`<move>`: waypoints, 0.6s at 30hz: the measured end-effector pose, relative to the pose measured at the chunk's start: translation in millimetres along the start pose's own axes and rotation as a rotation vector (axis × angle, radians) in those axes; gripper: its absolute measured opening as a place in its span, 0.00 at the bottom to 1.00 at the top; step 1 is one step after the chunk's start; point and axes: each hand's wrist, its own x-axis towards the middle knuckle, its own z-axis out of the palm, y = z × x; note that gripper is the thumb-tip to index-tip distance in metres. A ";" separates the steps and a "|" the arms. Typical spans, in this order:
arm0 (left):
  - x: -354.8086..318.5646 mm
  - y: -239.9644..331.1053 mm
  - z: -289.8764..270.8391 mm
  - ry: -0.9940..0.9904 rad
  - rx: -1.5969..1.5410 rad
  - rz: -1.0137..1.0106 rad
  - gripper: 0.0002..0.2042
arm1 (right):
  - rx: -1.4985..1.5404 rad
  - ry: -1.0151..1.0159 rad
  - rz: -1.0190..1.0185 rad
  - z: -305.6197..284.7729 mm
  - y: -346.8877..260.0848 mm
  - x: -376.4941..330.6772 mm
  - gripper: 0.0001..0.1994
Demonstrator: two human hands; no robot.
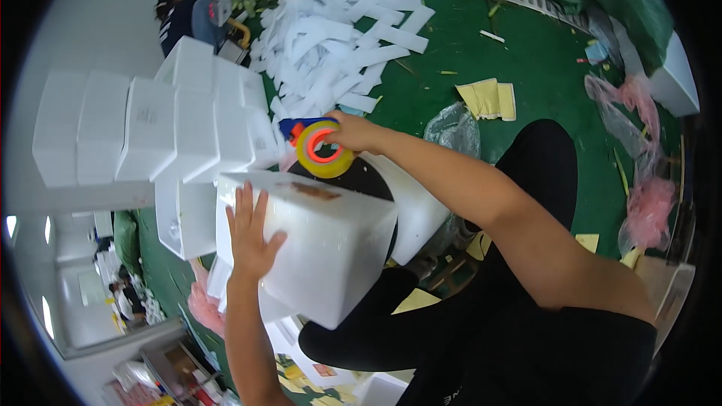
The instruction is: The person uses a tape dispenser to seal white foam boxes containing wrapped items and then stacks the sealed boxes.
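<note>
A white foam box [331, 244] is in front of me, tilted over my lap, with a brownish patch of tape or label on its upper side. My left hand [254, 233] lies flat against the box's left side with its fingers spread. At the box's far edge, my right hand [352, 132] grips a tape dispenser with blue and red parts. Its roll of yellow tape [308, 156] faces me, showing an orange-red core. Part of the dispenser's handle is hidden by my fingers. Another white foam piece [421, 214] stands just right of the box.
Stacked white foam boxes [154, 128] rise at the left. White strips [323, 37] are heaped on the green floor [451, 45] ahead, near a bent-over person [188, 22]. Yellow sheets [489, 99], a clear bag [453, 129] and pink plastic [648, 210] lie at the right.
</note>
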 end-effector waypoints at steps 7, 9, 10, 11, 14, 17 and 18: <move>36.6 3.1 -15.9 -0.083 0.014 0.316 0.39 | -0.451 -0.462 -0.165 14.7 10.4 43.0 0.30; 42.4 3.6 -12.2 -0.099 -0.030 0.314 0.40 | -0.485 -0.571 -0.014 -3.8 -14.0 22.4 0.33; 43.7 2.8 -12.7 -0.106 -0.037 0.317 0.40 | -0.530 -0.573 0.001 -8.2 -18.6 11.7 0.34; 44.6 1.4 -13.0 -0.128 -0.045 0.338 0.42 | -0.525 -0.573 0.011 -10.8 -10.1 9.7 0.34; 49.5 5.8 -12.3 -0.142 -0.038 0.356 0.44 | -0.771 -0.671 -0.094 -27.5 10.9 -11.2 0.36; 41.9 2.4 -18.1 -0.142 0.084 0.229 0.45 | -0.735 -0.684 -0.174 -56.7 27.5 -91.2 0.35; 39.0 1.0 -14.0 -0.156 0.167 0.118 0.45 | -0.712 -0.633 -0.144 -76.8 25.9 -124.3 0.34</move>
